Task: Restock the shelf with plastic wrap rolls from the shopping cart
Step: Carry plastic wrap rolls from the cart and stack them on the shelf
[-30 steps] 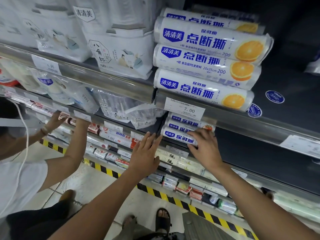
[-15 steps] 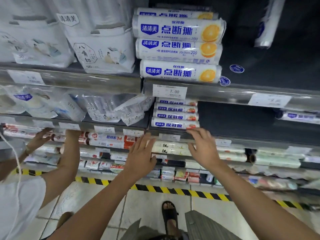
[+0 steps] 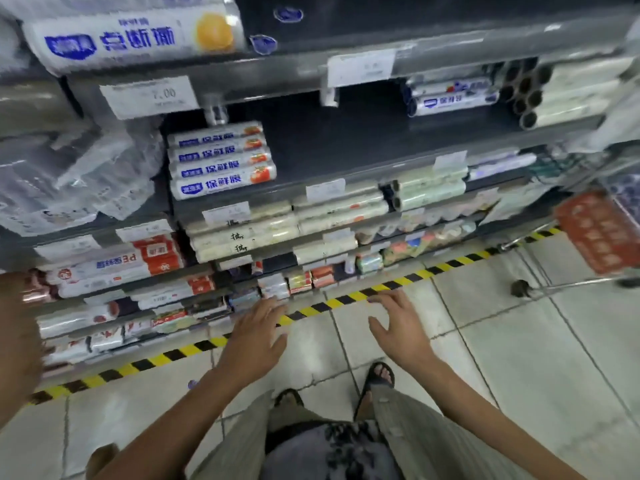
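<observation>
Both grips empty at lower centre; plastic wrap rolls on the shelf, centre left.

Left grip & right grip: fingers spread and relaxed, palms down, nothing held, apart from each other, in front of the lowest shelves and above the yellow-black floor tape. Four wrap rolls w/ blue labels & tomato print lie stacked at the left end of the dark shelf board; bare board to their right. Bigger roll w/ orange print on the shelf above, upper left, w/ price tag "7.00" under it. Shopping cart at right edge: wheel, frame & red panel show; contents can't be told. Another person's arm at left edge, blurred. Frame is motion-blurred overall.
</observation>
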